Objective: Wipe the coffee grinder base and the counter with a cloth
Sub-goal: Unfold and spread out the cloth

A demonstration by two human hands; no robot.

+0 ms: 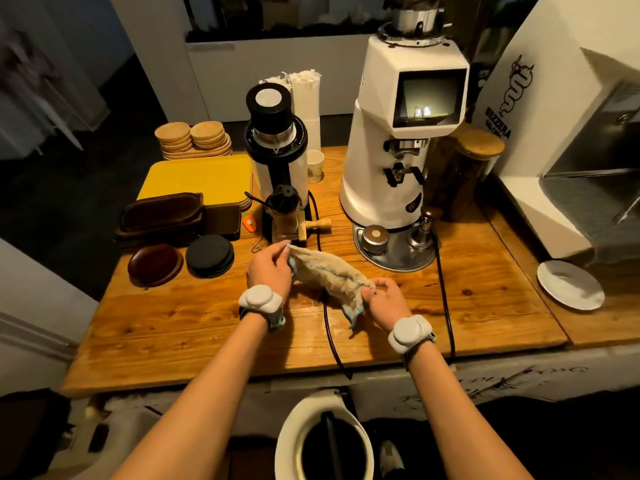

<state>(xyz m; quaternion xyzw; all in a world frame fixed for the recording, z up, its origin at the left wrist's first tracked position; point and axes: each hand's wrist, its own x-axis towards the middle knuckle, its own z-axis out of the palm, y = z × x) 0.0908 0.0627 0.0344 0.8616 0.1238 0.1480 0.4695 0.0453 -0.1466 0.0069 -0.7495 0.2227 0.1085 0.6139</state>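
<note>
A beige cloth point(329, 273) with a blue edge is stretched between both hands just above the wooden counter point(173, 323). My left hand point(270, 268) pinches its far end, and my right hand point(384, 299) grips its near end. The large white coffee grinder point(384, 157) stands behind them to the right, on a round metal base tray point(398, 261). That tray carries a round puck-shaped tool point(374, 237) and a tamper point(424, 226). A smaller black-and-white grinder point(277, 147) stands at the back, to the left of the large one.
Two black cables point(329, 337) run across the counter under the hands and over its front edge. Dark trays, black coasters point(209, 251), a brown saucer point(154, 265) and a yellow tray point(201, 178) fill the left. A white plate point(569, 284) and an espresso machine point(568, 133) are on the right. A bin point(325, 441) sits below.
</note>
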